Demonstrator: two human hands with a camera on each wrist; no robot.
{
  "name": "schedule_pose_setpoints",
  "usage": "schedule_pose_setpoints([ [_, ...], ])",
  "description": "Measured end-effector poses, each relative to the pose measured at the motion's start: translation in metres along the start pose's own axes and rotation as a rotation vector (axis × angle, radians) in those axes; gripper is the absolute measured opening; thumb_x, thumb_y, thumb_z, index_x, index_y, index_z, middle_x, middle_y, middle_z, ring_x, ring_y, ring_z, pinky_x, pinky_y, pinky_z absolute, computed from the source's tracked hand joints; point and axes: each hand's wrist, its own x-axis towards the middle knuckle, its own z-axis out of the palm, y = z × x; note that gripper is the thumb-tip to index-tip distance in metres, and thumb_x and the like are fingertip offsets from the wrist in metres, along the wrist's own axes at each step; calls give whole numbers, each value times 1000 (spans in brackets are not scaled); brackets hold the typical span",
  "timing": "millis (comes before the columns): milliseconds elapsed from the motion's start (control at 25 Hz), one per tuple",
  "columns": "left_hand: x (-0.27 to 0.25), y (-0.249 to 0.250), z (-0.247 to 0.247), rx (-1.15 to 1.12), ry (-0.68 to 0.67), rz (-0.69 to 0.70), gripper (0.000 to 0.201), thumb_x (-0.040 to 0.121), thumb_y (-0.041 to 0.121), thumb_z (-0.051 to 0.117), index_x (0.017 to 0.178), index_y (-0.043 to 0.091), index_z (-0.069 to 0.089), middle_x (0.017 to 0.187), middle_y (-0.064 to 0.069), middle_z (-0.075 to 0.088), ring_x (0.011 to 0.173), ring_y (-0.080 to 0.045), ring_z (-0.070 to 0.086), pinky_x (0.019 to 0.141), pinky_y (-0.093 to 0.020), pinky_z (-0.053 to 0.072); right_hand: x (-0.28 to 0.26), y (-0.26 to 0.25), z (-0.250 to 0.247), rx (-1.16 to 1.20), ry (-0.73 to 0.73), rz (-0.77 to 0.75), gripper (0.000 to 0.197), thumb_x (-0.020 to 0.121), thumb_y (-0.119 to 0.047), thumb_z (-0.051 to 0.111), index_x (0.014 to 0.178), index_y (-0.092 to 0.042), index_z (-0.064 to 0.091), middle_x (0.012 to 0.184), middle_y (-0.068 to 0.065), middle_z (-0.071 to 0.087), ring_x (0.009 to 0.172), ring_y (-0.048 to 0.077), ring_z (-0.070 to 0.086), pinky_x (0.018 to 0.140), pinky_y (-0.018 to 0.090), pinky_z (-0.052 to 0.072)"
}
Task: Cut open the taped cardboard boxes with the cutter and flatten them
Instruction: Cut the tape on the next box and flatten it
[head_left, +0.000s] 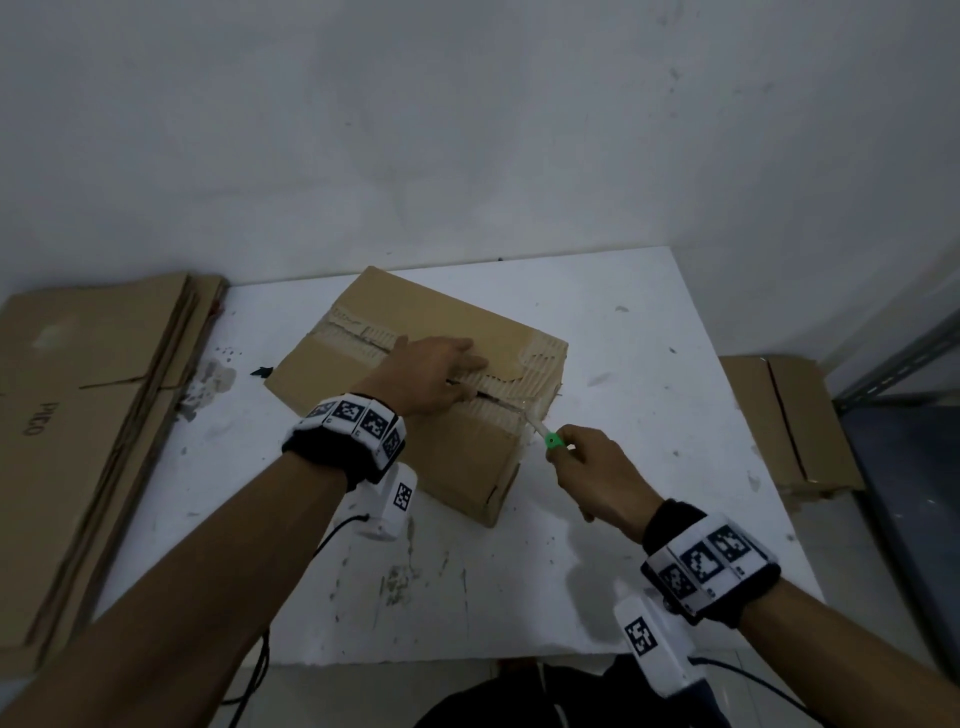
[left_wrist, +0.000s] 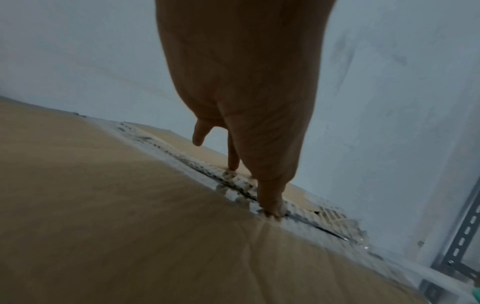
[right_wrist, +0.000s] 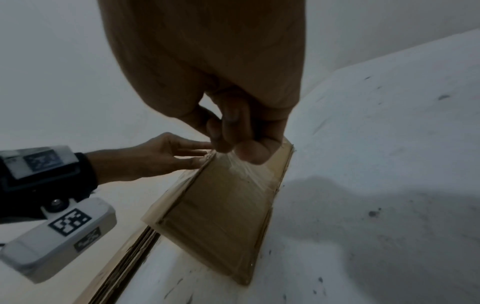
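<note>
Nearest the lower edge of the head view, a dark garment and cables showed below the white bench (head_left: 649, 322), whose surface was scuffed and spotted. At lower right the right hand (head_left: 597, 475) was clenched around the cutter (head_left: 551, 441); only the cutter's green end and pale tip stuck out past the fingers, and the tip met the near right corner of the cardboard box (head_left: 457, 457). In the right wrist view the right hand (right_wrist: 233, 127) hid the cutter entirely, though its curled fingers sat just over the taped corner of the cardboard box (right_wrist: 223, 216). The box lay in the middle of the frame on the bench. The left hand (head_left: 441, 371) rested on the box top with fingers straight, pressing beside the torn, taped seam (head_left: 374, 343). The left wrist view showed what the head view did not: the fingertips (left_wrist: 272, 205) pushed right at the dark slit of the seam (left_wrist: 197, 162), possibly slightly into it, though blur made that hard to tell. At far left a stack of flattened cardboard (head_left: 88, 415) was cut off by the frame edge. At right, more folded cardboard (head_left: 789, 421) lay lower, beside a grey metal rack (head_left: 893, 374). A stained pale wall (head_left: 467, 130) filled the upper frame.
</note>
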Motion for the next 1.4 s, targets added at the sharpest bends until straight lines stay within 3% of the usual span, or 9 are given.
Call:
schedule_pose_setpoints([
  [120, -2, -5, 5, -45, 63, 58, 38, 98, 43, 56, 133, 30, 63, 152, 3, 47, 136, -22, 47, 109, -57, 35, 4, -5, 0, 78, 26, 55, 30, 101, -18, 44, 96, 8, 58, 67, 12, 45, 47, 20, 42, 48, 32, 43],
  [280, -3, 1, 8, -130, 226, 128, 20, 95, 26, 64, 106, 17, 77, 118, -4, 70, 104, -27, 65, 90, -45, 52, 0, -9, 5, 139, 41, 102, 34, 102, -19, 43, 99, 12, 57, 68, 11, 45, 47, 20, 41, 45, 31, 41],
  [560, -10, 3, 13, -253, 272, 144, 16, 98, 21, 56, 99, 12, 70, 99, -7, 67, 92, -25, 56, 83, -44, 49, 2, -11, -7, 262, 69, 151, 24, 100, -15, 44, 87, -6, 62, 63, 7, 43, 47, 18, 35, 45, 30, 38],
  [640, -13, 5, 16, -248, 316, 141, 20, 95, 28, 50, 95, 16, 67, 88, 0, 65, 83, -22, 53, 83, -47, 48, 0, -8, -7, 212, 55, 142, 25, 101, -18, 44, 90, -4, 62, 64, 6, 44, 43, 17, 35, 45, 29, 37],
  [720, -17, 6, 15, -228, 282, 80, 17, 91, 38, 51, 94, 24, 60, 81, 14, 53, 83, -17, 45, 97, -52, 41, -2, -5, -6, 174, 50, 125, 27, 102, -20, 43, 94, -1, 61, 65, 7, 44, 39, 14, 35, 43, 28, 38],
  [840, -22, 9, 8, -188, 107, 20, 49, 72, 69, 61, 102, 32, 49, 85, 24, 37, 93, -13, 36, 113, -49, 20, -2, -4, -5, 171, 53, 120, 27, 102, -21, 43, 95, -1, 61, 65, 7, 44, 39, 15, 36, 44, 28, 38],
  [960, -21, 14, -2, -195, 6, 11, 81, 53, 81, 75, 118, 40, 50, 93, 22, 41, 100, -12, 34, 106, -43, 19, -3, -5, -5, 165, 49, 107, 26, 102, -20, 44, 94, -3, 61, 65, 7, 44, 40, 15, 36, 43, 28, 39],
  [1160, -11, 23, -13, -45, -37, 30, 68, 52, 80, 77, 95, 30, 63, 91, 8, 44, 94, -16, 36, 103, -44, 27, -7, -1, -4, 68, 46, 40, 28, 102, -24, 44, 94, -2, 59, 63, 6, 45, 47, 16, 38, 45, 29, 39],
  [1400, -12, 19, -9, -90, -52, 65, 90, 40, 90, 67, 105, 29, 61, 120, 6, 40, 108, -14, 32, 106, -51, 30, -4, 0, 4, 97, 14, 54, 27, 103, -24, 44, 96, -2, 58, 67, 9, 48, 43, 17, 44, 45, 30, 46],
])
